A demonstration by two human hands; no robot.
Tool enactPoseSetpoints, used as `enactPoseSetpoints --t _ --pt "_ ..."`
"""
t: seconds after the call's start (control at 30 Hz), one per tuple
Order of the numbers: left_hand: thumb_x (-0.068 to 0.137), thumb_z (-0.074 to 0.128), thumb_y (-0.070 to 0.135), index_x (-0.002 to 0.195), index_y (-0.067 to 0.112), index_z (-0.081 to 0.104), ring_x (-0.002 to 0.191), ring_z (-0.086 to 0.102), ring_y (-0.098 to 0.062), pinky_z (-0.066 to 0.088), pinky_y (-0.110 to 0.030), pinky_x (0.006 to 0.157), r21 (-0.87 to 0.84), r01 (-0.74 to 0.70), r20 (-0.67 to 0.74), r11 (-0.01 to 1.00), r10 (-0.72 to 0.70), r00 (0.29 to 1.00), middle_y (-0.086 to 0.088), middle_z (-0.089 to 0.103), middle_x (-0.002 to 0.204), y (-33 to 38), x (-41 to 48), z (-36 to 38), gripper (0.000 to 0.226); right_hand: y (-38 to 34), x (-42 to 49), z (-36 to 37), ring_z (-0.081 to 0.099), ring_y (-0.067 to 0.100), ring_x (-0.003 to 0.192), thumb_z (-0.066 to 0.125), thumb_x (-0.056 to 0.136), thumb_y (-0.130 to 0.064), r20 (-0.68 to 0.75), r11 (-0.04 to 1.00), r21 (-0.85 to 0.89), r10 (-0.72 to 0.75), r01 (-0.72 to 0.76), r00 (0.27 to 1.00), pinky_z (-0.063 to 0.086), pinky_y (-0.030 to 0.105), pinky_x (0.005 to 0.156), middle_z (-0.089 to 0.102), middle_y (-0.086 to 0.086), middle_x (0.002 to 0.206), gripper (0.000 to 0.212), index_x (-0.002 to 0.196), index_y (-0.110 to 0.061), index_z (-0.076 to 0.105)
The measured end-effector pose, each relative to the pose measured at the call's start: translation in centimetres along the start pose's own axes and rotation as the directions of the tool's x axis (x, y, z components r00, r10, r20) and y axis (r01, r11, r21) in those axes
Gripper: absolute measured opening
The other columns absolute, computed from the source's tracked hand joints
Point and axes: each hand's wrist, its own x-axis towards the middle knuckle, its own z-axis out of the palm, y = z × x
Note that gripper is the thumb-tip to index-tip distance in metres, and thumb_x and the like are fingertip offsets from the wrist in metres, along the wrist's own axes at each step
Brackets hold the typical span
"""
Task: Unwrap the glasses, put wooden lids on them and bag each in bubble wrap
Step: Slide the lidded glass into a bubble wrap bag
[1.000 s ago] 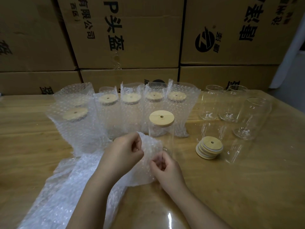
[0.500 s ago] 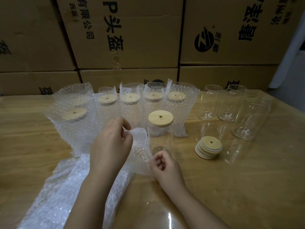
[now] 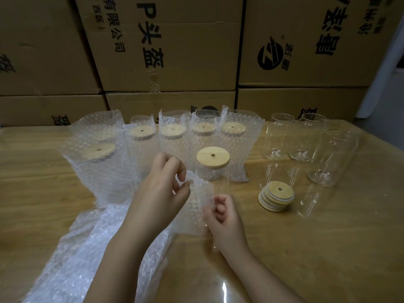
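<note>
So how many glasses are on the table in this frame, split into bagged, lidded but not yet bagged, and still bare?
Bagged glasses with lids: 6
Lidded glass without a bag: 1
Bare glasses without lids: 3
Total: 10 glasses
</note>
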Motion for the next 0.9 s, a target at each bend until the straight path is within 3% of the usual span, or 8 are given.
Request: enactPoseSetpoints --t 0.17,0.3,0.47,0.6,0.67,0.73,0.83,0.9 --pt "0.087 0.061 0.009 0.079 0.031 0.050 0.074 0.053 -0.001 0.047 -0.027 0.058 0.080 0.021 -0.003 0.997 -0.021 1.000 0.018 0.042 0.097 -0.4 0.5 -0.9 0.026 -0.4 -0.2 0.1 0.058 0.014 0.060 0.065 0.087 -0.024 0.016 0.996 0.092 -0.009 0.007 1.000 0.046 0.022 0.051 0.065 0.002 0.075 0.022 0.105 -0.024 0.052" --pt "0.090 0.060 0.009 0.086 0.023 0.068 0.065 0.048 0.000 0.034 -0.010 0.059 0.115 0.058 0.060 0.992 -0.065 0.996 0.010 0.050 0.100 -0.8 0.7 -1.4 0.016 -0.5 -0.4 0.1 0.056 0.015 0.060 0.064 0.089 -0.005 -0.024 0.995 0.091 -0.026 0.028 0.999 0.047 0.022 0.051 0.062 -0.001 0.070 0.022 0.100 -0.022 0.054" --pt "0.094 0.057 0.015 0.106 0.021 0.070 0.062 0.047 0.003 0.035 -0.005 0.059 0.158 0.100 0.147 0.982 -0.124 0.981 0.011 0.051 0.102 -1.2 1.2 -1.9 0.019 -1.6 -0.4 -0.2 0.061 0.014 0.060 0.060 0.092 -0.009 -0.050 0.993 0.095 -0.061 0.065 0.997 0.051 0.026 0.055 0.065 0.003 0.077 0.011 0.095 -0.018 0.054" --pt "0.095 0.054 0.018 0.114 0.020 0.067 0.068 0.048 0.004 0.035 -0.009 0.060 0.208 0.101 0.160 0.973 -0.136 0.978 0.008 0.057 0.112 -1.1 2.5 -2.8 0.023 -3.9 1.5 -1.0 0.059 0.011 0.076 0.058 0.092 -0.012 -0.122 0.935 -0.178 -0.330 0.306 0.936 0.050 0.023 0.067 0.061 -0.008 0.087 0.013 0.095 -0.024 0.055" --pt "0.094 0.055 0.017 0.115 0.019 0.067 0.070 0.048 0.001 0.037 -0.015 0.066 0.232 0.090 0.154 0.969 -0.128 0.980 0.006 0.059 0.116 -0.8 3.4 -3.3 0.024 -5.4 3.1 -1.7 0.056 0.014 0.082 0.057 0.088 -0.013 -0.158 0.838 -0.336 -0.500 0.429 0.852 0.047 0.025 0.073 0.058 -0.002 0.092 0.011 0.097 -0.018 0.057" --pt "0.094 0.055 0.017 0.116 0.020 0.066 0.078 0.049 -0.004 0.040 -0.019 0.074 0.255 0.080 0.152 0.964 -0.122 0.981 0.006 0.060 0.119 -0.5 4.3 -3.7 0.025 -6.5 4.6 -2.2 0.050 0.016 0.096 0.055 0.086 -0.023 -0.114 0.727 -0.507 -0.588 0.462 0.801 0.042 0.028 0.087 0.054 0.001 0.104 0.021 0.102 -0.011 0.060" --pt "0.094 0.055 0.016 0.115 0.022 0.067 0.083 0.048 -0.004 0.040 -0.018 0.076 0.285 0.061 0.151 0.957 -0.108 0.983 0.006 0.063 0.119 0.1 5.3 -3.9 0.026 -7.6 6.2 -3.0 0.034 0.006 0.117 0.053 0.084 -0.044 0.071 0.676 -0.619 -0.459 0.400 0.886 0.026 0.018 0.099 0.044 -0.005 0.124 0.035 0.105 -0.019 0.064" --pt "0.093 0.055 0.015 0.114 0.022 0.068 0.082 0.047 -0.004 0.038 -0.017 0.073 0.301 0.060 0.131 0.952 -0.104 0.986 0.007 0.063 0.119 0.3 5.7 -4.0 0.025 -8.1 6.9 -3.4 0.033 0.007 0.126 0.058 0.085 -0.047 0.165 0.674 -0.646 -0.334 0.358 0.928 0.028 0.024 0.101 0.040 -0.007 0.132 0.030 0.103 -0.024 0.063"
